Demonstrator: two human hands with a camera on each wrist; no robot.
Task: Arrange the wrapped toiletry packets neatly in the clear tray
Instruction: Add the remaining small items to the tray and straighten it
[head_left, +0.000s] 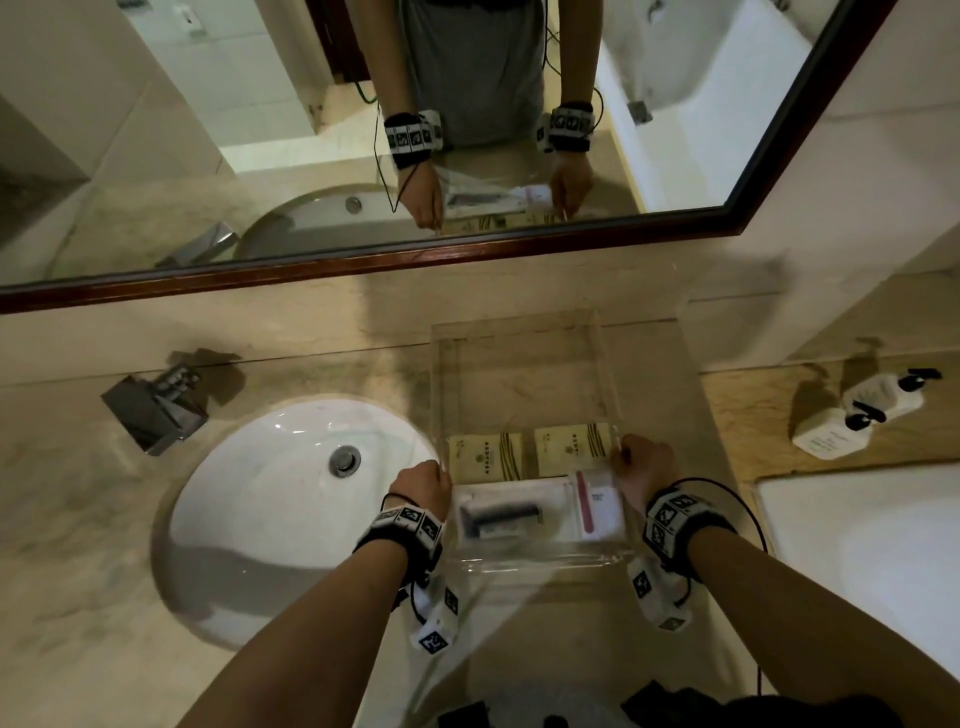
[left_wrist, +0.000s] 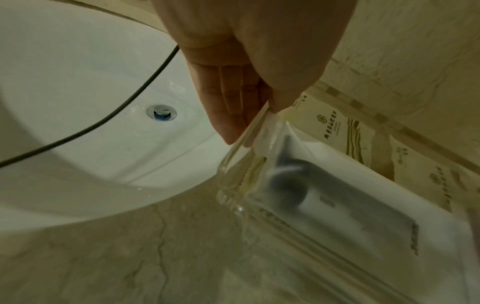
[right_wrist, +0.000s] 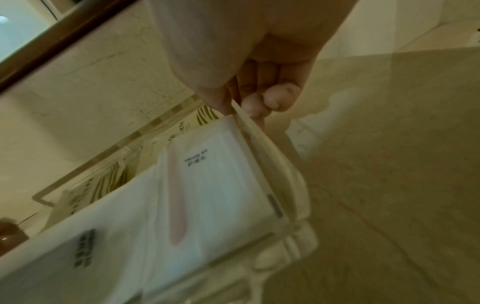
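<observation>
The clear tray (head_left: 514, 325) sits lengthwise on the marble counter beside the sink. Two beige packets (head_left: 485, 457) (head_left: 571, 449) lie side by side across its middle. In front of them are a white packet with a black razor (head_left: 506, 514) and a white packet with a pink nail file (head_left: 597, 506). My left hand (head_left: 423, 486) pinches the tray's left wall (left_wrist: 233, 164), thumb inside and fingers (left_wrist: 228, 115) outside. My right hand (head_left: 641, 470) pinches the right wall (right_wrist: 285, 185) next to the nail file packet (right_wrist: 213, 185). The far half of the tray is bare.
A white sink (head_left: 291, 493) with a chrome faucet (head_left: 156, 410) lies just left of the tray. A framed mirror (head_left: 363, 260) runs along the back wall. White bottles (head_left: 841, 415) rest on a wooden shelf at the right, above a white tub edge (head_left: 857, 545).
</observation>
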